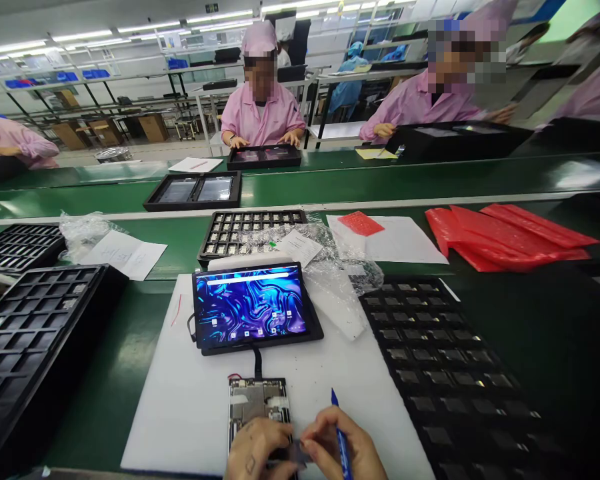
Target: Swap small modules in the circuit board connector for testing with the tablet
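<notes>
My left hand (260, 445) rests over the lower part of an opened device with a bare metal-covered circuit board (253, 397). Its fingers are closed on a small dark, filmy piece (299, 455), blurred and partly hidden. My right hand (347, 443) meets it from the right, thumb and forefinger pinched at the same piece. A blue pen (341, 448) is tucked in the right hand, pointing up. From the board a black flat cable (258, 362) runs to a lit tablet screen (250, 303) with blue swirling wallpaper, propped behind on the white foam mat (160, 413).
Black compartment trays stand at left (87, 313) and right (430, 347), another tray (220, 233) behind the screen. Bubble wrap (330, 257), papers (130, 253) and red bags (505, 233) lie around. Across the green conveyor (330, 190), several people in pink handle black trays.
</notes>
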### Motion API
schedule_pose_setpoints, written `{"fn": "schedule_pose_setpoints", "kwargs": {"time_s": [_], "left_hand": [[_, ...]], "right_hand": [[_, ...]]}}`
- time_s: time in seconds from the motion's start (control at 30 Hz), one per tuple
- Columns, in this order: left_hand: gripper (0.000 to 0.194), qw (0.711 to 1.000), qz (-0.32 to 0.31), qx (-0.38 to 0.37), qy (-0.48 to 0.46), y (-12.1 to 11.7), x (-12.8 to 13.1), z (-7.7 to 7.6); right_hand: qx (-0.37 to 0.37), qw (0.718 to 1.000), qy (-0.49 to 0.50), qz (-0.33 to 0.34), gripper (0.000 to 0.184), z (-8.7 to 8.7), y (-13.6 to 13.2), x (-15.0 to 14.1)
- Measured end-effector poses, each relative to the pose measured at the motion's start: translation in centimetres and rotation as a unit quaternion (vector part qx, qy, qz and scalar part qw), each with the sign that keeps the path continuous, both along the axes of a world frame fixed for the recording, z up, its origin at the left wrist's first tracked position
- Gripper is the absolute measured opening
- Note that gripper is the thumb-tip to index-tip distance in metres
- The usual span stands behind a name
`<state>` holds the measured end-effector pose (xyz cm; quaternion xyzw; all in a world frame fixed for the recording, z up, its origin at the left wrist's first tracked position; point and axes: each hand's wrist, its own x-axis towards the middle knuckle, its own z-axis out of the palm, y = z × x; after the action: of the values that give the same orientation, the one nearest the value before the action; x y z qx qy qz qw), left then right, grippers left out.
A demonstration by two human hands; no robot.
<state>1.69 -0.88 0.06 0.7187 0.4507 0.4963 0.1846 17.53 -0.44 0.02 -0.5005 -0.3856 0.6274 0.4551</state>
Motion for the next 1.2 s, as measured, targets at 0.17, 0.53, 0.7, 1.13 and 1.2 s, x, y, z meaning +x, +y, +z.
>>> {"fn": "schedule_pose_setpoints", "kwargs": {"time_s": [0.17,0.53,0.7,1.13,1.2], "left_hand": [[0.020,0.994,-0.033,-0.031,0.104,1.3,-2.4,0.0],[0.021,0.989,-0.009,-0.037,0.145,2.6,-2.1,0.4],[0.021,0.987,-0.016,-0.044,0.153,2.5,-2.2,0.2],[0.022,0.984,-0.025,-0.064,0.164,2.3,-2.4,-0.3],[0.022,0.983,-0.026,-0.069,0.166,2.3,-2.4,-0.5]], "right_hand": [[0.074,0.991,-0.085,-0.065,0.035,-1.3,1.9,0.6],[0.156,0.962,-0.220,-0.048,0.027,-1.6,3.6,-0.4],[0.159,0.961,-0.220,-0.054,0.025,-1.5,3.6,-0.4],[0.208,0.945,-0.246,-0.047,0.012,-1.7,3.3,-0.5],[0.223,0.940,-0.253,-0.046,0.013,-1.6,3.3,-0.5]]}}
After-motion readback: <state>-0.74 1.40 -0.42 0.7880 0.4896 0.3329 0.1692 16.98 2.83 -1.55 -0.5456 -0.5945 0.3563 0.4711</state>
